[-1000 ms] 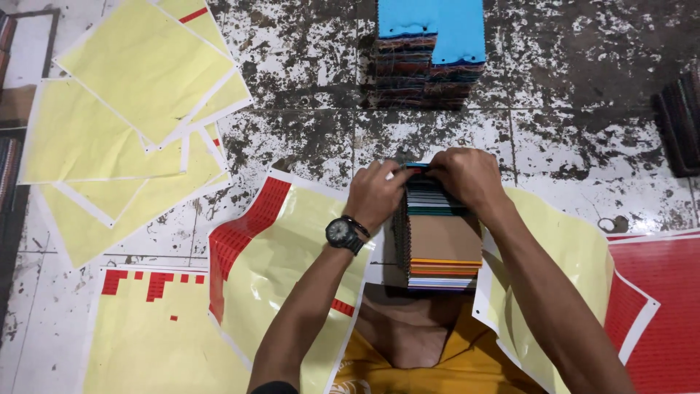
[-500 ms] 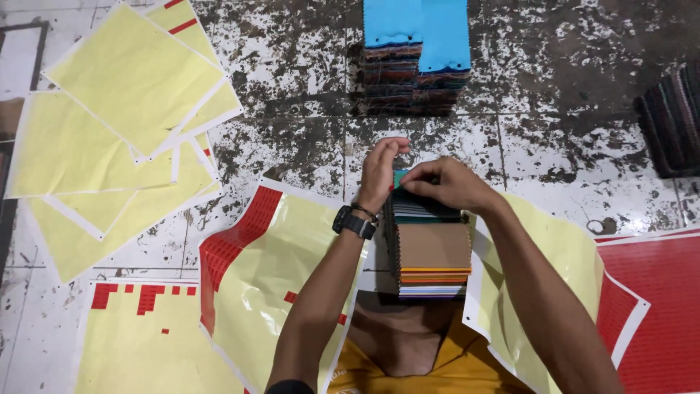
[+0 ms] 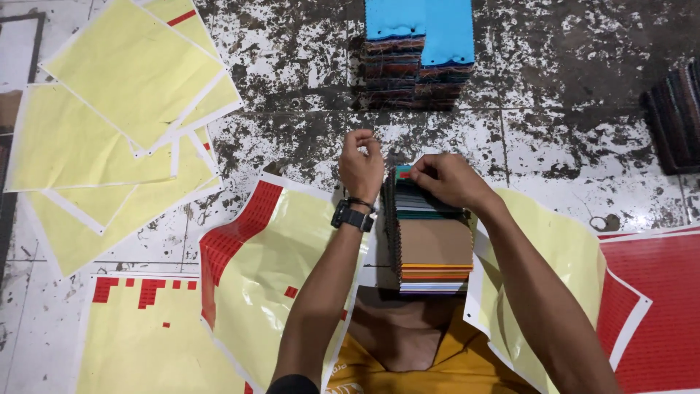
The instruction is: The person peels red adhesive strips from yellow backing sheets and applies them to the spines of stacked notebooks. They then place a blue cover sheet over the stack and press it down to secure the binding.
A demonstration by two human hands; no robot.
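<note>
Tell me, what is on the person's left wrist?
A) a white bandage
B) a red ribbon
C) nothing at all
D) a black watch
D: a black watch is strapped round the wrist just below the left hand, which is raised beside the stack of fabric swatches while the right hand rests on the stack's far end.

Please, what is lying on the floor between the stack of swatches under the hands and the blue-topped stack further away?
In the head view, only bare stained grey floor lies between the fanned multicoloured swatch stack and the blue-topped fabric stack.
</note>
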